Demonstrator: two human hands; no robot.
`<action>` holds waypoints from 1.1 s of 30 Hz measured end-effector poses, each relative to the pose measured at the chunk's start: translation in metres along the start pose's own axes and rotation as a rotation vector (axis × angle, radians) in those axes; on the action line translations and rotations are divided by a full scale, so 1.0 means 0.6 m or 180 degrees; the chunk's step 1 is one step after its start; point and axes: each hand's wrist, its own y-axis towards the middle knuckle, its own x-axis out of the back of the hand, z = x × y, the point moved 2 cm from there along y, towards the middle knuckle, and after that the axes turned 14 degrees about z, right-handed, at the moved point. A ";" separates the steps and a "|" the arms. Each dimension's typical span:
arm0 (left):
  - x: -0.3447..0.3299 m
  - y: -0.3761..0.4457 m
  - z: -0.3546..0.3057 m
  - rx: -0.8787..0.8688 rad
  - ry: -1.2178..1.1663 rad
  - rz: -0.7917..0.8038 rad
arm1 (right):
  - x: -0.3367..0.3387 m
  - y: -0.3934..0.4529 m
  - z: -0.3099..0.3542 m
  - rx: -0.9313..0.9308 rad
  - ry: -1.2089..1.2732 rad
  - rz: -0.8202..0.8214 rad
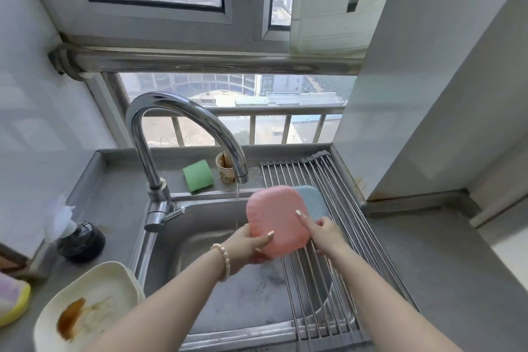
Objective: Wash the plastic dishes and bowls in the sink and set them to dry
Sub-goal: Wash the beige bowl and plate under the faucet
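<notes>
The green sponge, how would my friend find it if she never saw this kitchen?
Start at the tall curved tap behind the sink. On the ledge just right of its base lies the green sponge, beside a stained paper cup. It is the only green thing there.

a grey stainless steel counter (120, 194) with a sunken sink (245, 300) carries everything. on its back ledge lie a green sponge (197, 175) and a stained paper cup (225, 170), close together. at the left stand a black round container (81, 241), a dirty cream plastic plate (94, 306) and a yellow-rimmed bowl (13, 301). a steel roll-up rack (328, 280) spans the sink's right side, with a blue plate (313, 203) on it.
</notes>
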 end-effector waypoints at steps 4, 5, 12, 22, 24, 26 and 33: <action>-0.031 0.055 -0.033 0.0146 0.0008 -0.0468 | 0.032 0.008 0.001 0.0019 -0.0152 -0.0526; -0.032 0.071 -0.036 0.0198 0.0115 -0.0642 | 0.041 0.011 0.002 0.0004 -0.0220 -0.0613; -0.024 0.130 -0.041 0.0384 0.1202 -0.0980 | 0.056 0.049 -0.003 -0.0014 -0.0173 -0.0841; -0.030 0.126 -0.041 0.0364 0.1258 -0.0728 | 0.048 0.086 -0.034 -0.0400 -0.0522 -0.0873; -0.025 0.119 -0.036 0.0389 0.1325 -0.0716 | 0.042 0.072 -0.028 -0.0418 -0.0581 -0.1137; -0.020 0.105 -0.032 0.0493 0.1519 -0.0673 | 0.025 0.050 -0.015 -0.0298 -0.0757 -0.1411; 0.057 -0.012 -0.013 0.1143 0.2221 -0.0018 | -0.144 -0.015 0.050 0.0670 -0.1206 -0.0736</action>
